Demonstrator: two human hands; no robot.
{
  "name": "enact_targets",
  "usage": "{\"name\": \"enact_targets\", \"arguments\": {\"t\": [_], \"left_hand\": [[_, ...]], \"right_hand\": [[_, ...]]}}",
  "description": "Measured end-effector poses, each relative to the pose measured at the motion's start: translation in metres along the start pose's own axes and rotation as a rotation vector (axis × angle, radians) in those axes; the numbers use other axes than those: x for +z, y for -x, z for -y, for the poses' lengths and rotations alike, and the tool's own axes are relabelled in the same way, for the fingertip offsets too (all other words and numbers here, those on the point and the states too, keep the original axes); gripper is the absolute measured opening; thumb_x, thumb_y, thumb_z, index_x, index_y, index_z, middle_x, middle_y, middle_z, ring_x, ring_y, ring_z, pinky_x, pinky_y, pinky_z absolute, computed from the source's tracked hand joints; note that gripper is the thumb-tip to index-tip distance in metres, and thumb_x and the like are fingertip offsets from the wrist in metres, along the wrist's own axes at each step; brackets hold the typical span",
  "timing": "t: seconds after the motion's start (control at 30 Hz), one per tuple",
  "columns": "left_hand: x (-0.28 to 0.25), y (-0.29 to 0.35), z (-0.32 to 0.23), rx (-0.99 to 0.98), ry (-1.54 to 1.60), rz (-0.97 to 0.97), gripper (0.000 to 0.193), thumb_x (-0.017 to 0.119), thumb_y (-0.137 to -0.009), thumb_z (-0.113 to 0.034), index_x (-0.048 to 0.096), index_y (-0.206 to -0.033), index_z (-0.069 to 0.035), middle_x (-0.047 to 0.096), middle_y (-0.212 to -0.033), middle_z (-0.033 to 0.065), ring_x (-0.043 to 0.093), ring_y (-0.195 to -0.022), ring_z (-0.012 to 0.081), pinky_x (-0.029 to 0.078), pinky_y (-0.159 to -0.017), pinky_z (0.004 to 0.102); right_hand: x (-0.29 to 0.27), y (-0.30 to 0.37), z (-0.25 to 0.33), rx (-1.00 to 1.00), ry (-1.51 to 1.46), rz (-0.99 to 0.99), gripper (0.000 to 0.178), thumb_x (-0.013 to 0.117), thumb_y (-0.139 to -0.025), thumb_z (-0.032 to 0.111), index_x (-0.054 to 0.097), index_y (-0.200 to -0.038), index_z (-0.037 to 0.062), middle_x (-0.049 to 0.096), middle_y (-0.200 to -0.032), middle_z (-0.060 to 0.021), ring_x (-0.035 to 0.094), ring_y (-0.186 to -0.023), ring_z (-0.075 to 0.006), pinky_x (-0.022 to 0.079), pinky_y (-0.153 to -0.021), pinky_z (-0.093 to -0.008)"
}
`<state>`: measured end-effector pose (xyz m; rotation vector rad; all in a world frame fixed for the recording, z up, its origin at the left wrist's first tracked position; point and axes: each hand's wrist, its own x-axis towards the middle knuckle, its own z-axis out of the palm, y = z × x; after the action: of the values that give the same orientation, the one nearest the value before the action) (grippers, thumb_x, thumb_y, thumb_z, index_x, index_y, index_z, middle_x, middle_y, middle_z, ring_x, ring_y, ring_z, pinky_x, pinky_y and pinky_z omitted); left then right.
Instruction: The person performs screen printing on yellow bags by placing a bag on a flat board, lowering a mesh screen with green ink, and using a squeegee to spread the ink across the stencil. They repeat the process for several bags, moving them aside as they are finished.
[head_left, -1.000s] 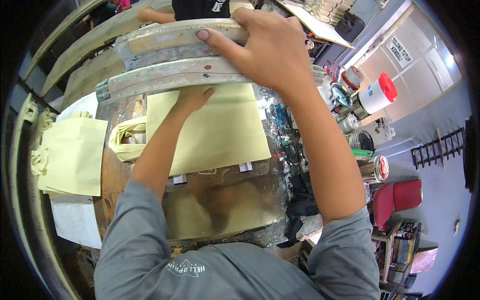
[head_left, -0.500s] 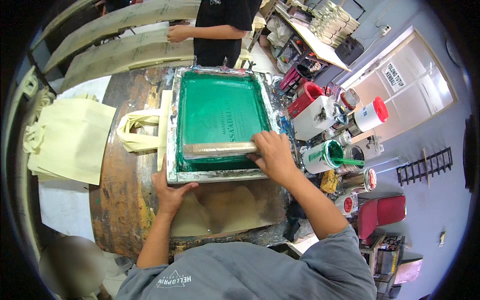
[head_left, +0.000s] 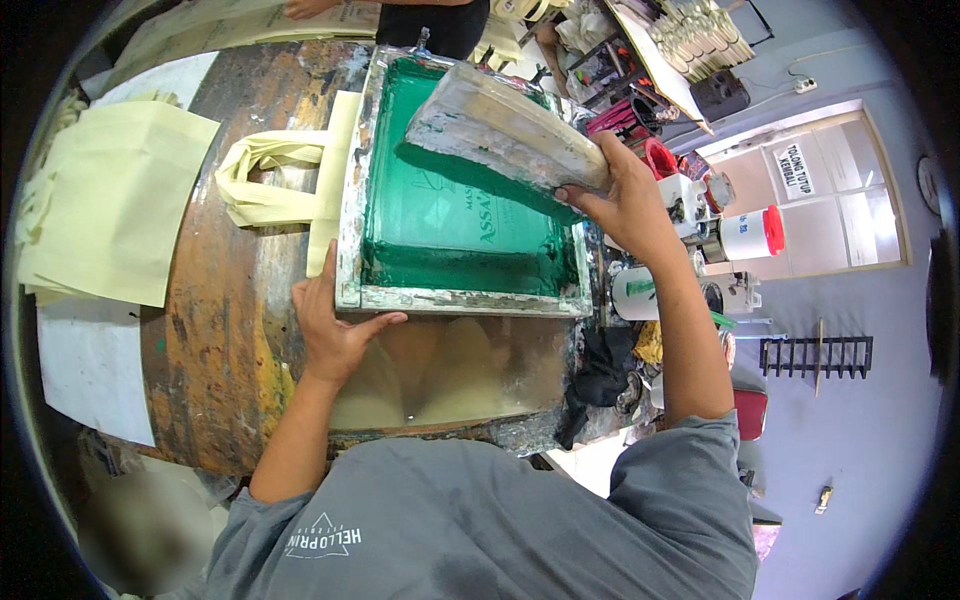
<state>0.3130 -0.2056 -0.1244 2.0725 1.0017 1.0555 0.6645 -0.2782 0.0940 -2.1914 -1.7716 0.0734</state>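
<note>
My right hand (head_left: pixel 632 205) grips the right end of a wide squeegee (head_left: pixel 505 125). The squeegee lies slantwise and tipped over the far part of a wooden-framed printing screen (head_left: pixel 465 300). Wet green ink covers the mesh inside that frame, with a band of it along the near end; dark lettering shows through. At the frame's near left corner my left hand (head_left: pixel 335 330) holds on, thumb stretched along the front edge. A pale yellow tote bag (head_left: pixel 322 190) sticks out from under the screen's left side, its handles on the stained table.
A stack of pale yellow bags (head_left: pixel 120 200) lies at the left. Along the right stand ink pots, among them a white tub with a red lid (head_left: pixel 745 233) and a green-smeared pot (head_left: pixel 632 293). A black cloth (head_left: pixel 603 365) lies by the near right corner. Another person (head_left: pixel 430 25) stands beyond the table.
The squeegee has gone from the near part of the screen to the far part and is now tipped, its broad face showing. My left hand stays at the frame corner. The view has shifted.
</note>
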Motion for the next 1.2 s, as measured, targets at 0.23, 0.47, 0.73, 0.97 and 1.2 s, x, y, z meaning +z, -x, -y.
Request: {"name": "enact_targets", "arguments": {"t": [0.23,0.47,0.73,0.97,1.2], "left_hand": [[0.001,0.001,0.002,-0.017,0.030,0.007,0.126,0.102,-0.061,-0.048,0.047,-0.164,-0.002,0.074,-0.129,0.0100,0.056,-0.108,0.0323,0.046,-0.102,0.0441],[0.005,0.006,0.006,-0.058,0.086,0.023,0.125,0.104,-0.061,-0.044,0.046,-0.163,0.001,0.073,-0.128,0.0122,0.056,-0.108,0.0325,0.047,-0.101,0.0439],[0.003,0.008,0.008,-0.039,0.093,0.032,0.122,0.105,-0.064,-0.033,0.044,-0.166,-0.003,0.065,-0.121,0.0134,0.056,-0.110,0.0312,0.047,-0.102,0.0427],[0.002,0.006,0.004,-0.035,0.071,0.025,0.123,0.102,-0.064,-0.045,0.046,-0.163,0.001,0.073,-0.124,0.0149,0.058,-0.105,0.0335,0.047,-0.100,0.0438],[0.000,0.003,0.003,-0.045,0.100,0.050,0.124,0.103,-0.064,-0.043,0.045,-0.163,0.002,0.073,-0.128,0.0128,0.057,-0.106,0.0334,0.046,-0.101,0.0439]], "right_hand": [[0.034,0.055,0.009,-0.101,0.046,0.162,0.054,0.091,-0.079,0.022,0.060,-0.120,0.0063,0.069,-0.107,-0.0185,0.067,-0.106,-0.0445,0.051,-0.089,-0.0529],[0.071,0.114,0.021,-0.142,0.293,-0.037,0.047,0.088,-0.078,0.019,0.061,-0.115,0.0124,0.063,-0.105,-0.0062,0.061,-0.102,-0.0290,0.040,-0.096,-0.0501],[0.073,0.108,0.021,-0.133,0.305,-0.034,0.043,0.086,-0.082,0.025,0.062,-0.115,0.0137,0.061,-0.103,-0.0046,0.060,-0.101,-0.0276,0.040,-0.097,-0.0507],[0.067,0.096,0.018,-0.164,0.280,0.000,0.044,0.087,-0.083,0.025,0.063,-0.118,0.0138,0.062,-0.104,-0.0055,0.061,-0.103,-0.0283,0.040,-0.096,-0.0503],[0.063,0.086,0.023,-0.118,0.271,0.059,0.051,0.089,-0.081,0.023,0.063,-0.123,0.0124,0.062,-0.108,-0.0092,0.060,-0.107,-0.0316,0.041,-0.095,-0.0492]]}}
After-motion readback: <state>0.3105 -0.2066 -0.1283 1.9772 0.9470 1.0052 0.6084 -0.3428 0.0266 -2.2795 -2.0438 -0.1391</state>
